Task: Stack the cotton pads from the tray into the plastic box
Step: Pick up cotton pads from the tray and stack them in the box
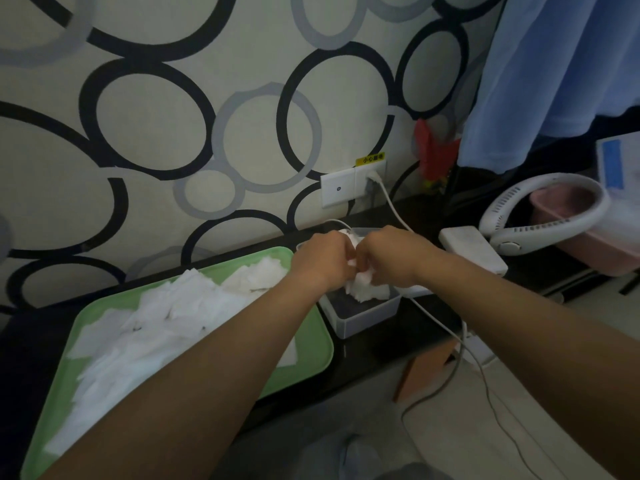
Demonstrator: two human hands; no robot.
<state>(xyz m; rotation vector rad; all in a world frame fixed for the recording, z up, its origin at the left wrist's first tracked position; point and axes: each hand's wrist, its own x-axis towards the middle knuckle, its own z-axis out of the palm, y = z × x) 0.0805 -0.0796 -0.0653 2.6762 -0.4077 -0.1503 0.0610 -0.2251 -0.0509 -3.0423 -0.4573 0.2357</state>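
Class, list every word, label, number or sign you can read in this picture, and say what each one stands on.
"小心": on the yellow sticker above the wall socket; the two characters after it are too blurred to read.
Blue label on the white box at the far right: too blurred to tell whether it has any text.
Nothing else readable shows.
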